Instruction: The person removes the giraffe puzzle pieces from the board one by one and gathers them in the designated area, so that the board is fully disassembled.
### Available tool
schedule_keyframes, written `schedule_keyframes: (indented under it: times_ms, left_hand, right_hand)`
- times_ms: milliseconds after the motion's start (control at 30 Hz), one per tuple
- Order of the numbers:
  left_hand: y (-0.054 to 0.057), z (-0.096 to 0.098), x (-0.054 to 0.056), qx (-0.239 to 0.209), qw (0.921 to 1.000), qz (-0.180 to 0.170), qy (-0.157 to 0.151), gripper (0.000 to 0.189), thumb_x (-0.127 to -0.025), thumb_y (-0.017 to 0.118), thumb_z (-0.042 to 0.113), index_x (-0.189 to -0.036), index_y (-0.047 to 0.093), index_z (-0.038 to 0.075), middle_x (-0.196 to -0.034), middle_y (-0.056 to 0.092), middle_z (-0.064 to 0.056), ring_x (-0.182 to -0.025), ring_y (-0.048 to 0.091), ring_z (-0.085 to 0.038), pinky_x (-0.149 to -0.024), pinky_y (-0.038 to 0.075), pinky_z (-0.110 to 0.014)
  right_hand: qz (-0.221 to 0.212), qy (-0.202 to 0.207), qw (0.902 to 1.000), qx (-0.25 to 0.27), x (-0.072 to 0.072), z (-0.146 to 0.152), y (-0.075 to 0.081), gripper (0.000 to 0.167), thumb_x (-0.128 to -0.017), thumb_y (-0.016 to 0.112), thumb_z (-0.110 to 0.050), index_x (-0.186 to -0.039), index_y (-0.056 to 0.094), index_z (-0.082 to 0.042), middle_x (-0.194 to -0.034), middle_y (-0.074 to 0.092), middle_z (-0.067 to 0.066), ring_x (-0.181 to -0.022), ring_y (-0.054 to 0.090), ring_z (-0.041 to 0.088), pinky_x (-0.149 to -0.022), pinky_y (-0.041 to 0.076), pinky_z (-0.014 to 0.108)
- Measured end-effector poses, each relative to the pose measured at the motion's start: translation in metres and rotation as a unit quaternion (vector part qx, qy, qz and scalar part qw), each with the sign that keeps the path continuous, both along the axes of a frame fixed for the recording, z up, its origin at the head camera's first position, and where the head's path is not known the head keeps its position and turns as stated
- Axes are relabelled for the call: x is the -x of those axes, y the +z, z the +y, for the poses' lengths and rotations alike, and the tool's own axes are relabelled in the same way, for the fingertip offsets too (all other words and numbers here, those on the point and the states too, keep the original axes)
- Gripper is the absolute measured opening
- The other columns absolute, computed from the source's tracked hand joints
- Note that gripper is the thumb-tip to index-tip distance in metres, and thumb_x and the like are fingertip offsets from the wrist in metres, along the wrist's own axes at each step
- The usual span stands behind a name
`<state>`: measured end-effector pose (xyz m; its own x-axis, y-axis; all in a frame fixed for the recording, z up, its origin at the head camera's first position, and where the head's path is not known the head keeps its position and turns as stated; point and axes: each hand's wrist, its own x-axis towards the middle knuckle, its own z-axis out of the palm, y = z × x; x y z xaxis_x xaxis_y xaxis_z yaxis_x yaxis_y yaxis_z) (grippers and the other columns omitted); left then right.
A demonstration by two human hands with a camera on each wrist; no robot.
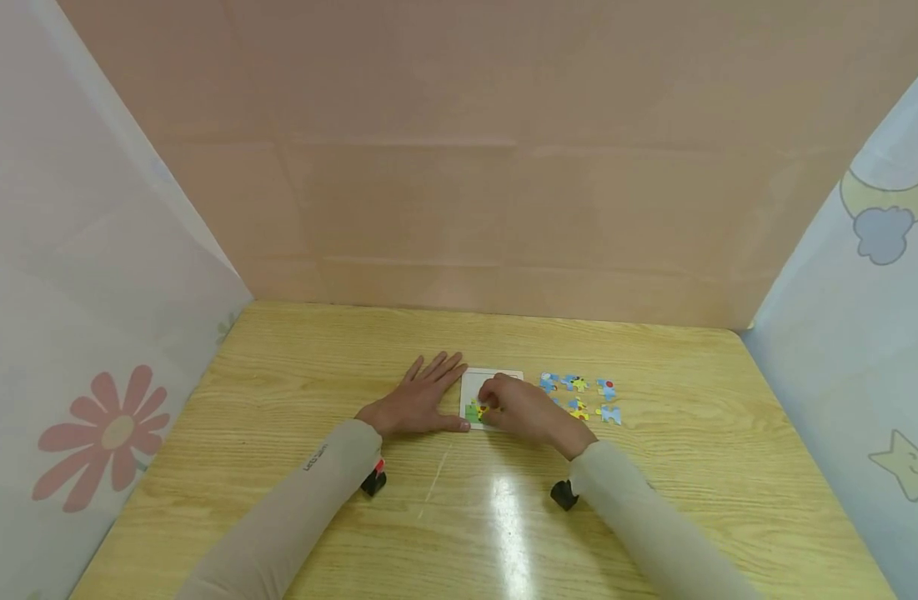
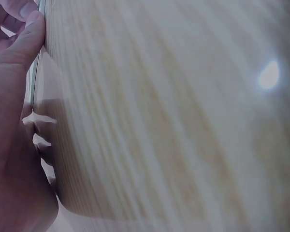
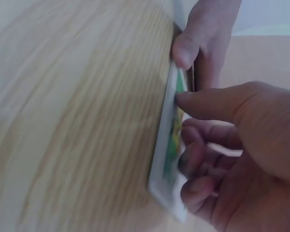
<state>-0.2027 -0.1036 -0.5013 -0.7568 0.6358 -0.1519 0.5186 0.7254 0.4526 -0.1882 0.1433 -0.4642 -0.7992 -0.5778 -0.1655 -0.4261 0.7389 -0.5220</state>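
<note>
A small white-rimmed puzzle tray (image 1: 496, 371) lies on the table, with green and yellow puzzle pieces (image 1: 472, 412) along its near side. My left hand (image 1: 417, 406) rests with fingers spread at the tray's left, its thumb on the near left corner. Over the tray bends my right hand (image 1: 529, 408), fingers curled. In the right wrist view, its thumb (image 3: 210, 104) and fingertips touch down around a yellowish puzzle piece (image 3: 177, 126) in the tray; the fingers partly hide it. To the right lie several loose puzzle pieces (image 1: 611, 414), blue, yellow and red, in two rows.
The wooden table (image 1: 316, 350) meets a tan back wall (image 1: 428, 208) and pale printed panels at left (image 1: 181, 275) and right (image 1: 826, 292). Black wrist devices (image 1: 564, 495) sit beneath both sleeves, close to the tabletop.
</note>
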Motion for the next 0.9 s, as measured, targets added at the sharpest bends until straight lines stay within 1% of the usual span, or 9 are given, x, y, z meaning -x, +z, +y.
schedule_keyframes:
  times_ms: [67,133,200,267,300,500,633,900]
  left_hand:
    - [0.000,0.000,0.000,-0.003,1.0000,0.001,0.001,0.104,-0.099,0.062,0.069,-0.174,0.013,0.016,-0.183,0.001,-0.003,-0.171,-0.004,-0.030,-0.137,-0.004,-0.061]
    - [0.000,0.000,-0.001,-0.004,1.0000,-0.001,0.003,0.104,-0.098,0.063,0.068,-0.174,0.013,0.016,-0.183,0.000,-0.002,-0.171,-0.004,-0.029,-0.137,-0.005,-0.061]
    - [0.001,0.001,-0.001,-0.006,1.0000,-0.003,0.005,0.104,-0.098,0.064,0.067,-0.173,0.014,0.016,-0.183,0.001,-0.003,-0.171,-0.004,-0.030,-0.137,-0.005,-0.061]
    - [0.001,0.001,-0.002,-0.008,0.9999,-0.005,0.005,0.104,-0.098,0.065,0.066,-0.173,0.014,0.015,-0.183,0.001,-0.003,-0.171,-0.004,-0.030,-0.137,-0.005,-0.061]
    - [0.000,0.001,-0.001,-0.007,0.9999,-0.005,0.005,0.104,-0.098,0.064,0.066,-0.173,0.014,0.016,-0.183,0.001,-0.003,-0.171,-0.004,-0.029,-0.137,-0.005,-0.061]
    - [-0.001,0.001,0.000,0.000,1.0000,-0.002,0.003,0.104,-0.098,0.062,0.069,-0.174,0.012,0.017,-0.183,0.000,-0.002,-0.171,-0.005,-0.028,-0.137,-0.005,-0.059]
    - [-0.001,0.001,0.001,-0.005,1.0000,0.000,0.003,0.104,-0.098,0.063,0.068,-0.173,0.014,0.016,-0.183,0.001,-0.003,-0.171,-0.004,-0.030,-0.137,-0.005,-0.061]
    - [0.000,0.001,0.000,-0.003,1.0000,0.000,0.003,0.105,-0.098,0.064,0.069,-0.174,0.014,0.016,-0.183,0.001,-0.003,-0.171,-0.003,-0.029,-0.137,-0.004,-0.060]
  right_hand:
    - [0.002,-0.011,0.9997,-0.021,-0.001,-0.005,0.001,0.025,-0.097,0.078,-0.021,-0.118,0.072,-0.009,-0.115,0.071,0.002,-0.106,0.072,0.020,-0.092,0.061,0.044]
    - [-0.002,-0.016,0.9991,-0.039,-0.003,-0.009,0.003,0.025,-0.096,0.080,-0.024,-0.115,0.071,-0.010,-0.112,0.070,0.001,-0.100,0.071,0.020,-0.089,0.061,0.045]
    - [-0.003,-0.018,0.9984,-0.053,-0.004,-0.012,0.004,0.025,-0.096,0.081,-0.026,-0.112,0.071,-0.010,-0.109,0.068,0.001,-0.094,0.068,0.018,-0.086,0.061,0.044]
    - [-0.007,-0.018,0.9984,-0.054,-0.004,-0.013,0.003,0.023,-0.096,0.081,-0.024,-0.110,0.070,-0.010,-0.107,0.067,0.002,-0.090,0.066,0.017,-0.085,0.060,0.043]
    - [-0.010,-0.018,0.9984,-0.052,-0.004,-0.013,0.002,0.022,-0.096,0.081,-0.023,-0.111,0.070,-0.010,-0.108,0.067,0.002,-0.090,0.066,0.017,-0.085,0.060,0.043]
    - [-0.027,-0.035,0.9987,-0.024,-0.005,-0.010,-0.002,0.024,-0.096,0.081,-0.021,-0.113,0.067,-0.011,-0.114,0.068,0.003,-0.100,0.067,0.018,-0.090,0.060,0.043]
    - [-0.020,-0.042,0.9989,-0.008,-0.006,-0.009,-0.004,0.026,-0.095,0.083,-0.022,-0.113,0.066,-0.011,-0.115,0.066,0.003,-0.101,0.065,0.018,-0.091,0.059,0.042]
    - [-0.007,-0.060,0.9980,0.018,-0.007,-0.010,-0.009,0.025,-0.094,0.084,-0.019,-0.111,0.067,-0.011,-0.111,0.070,0.002,-0.102,0.067,0.017,-0.092,0.060,0.041]
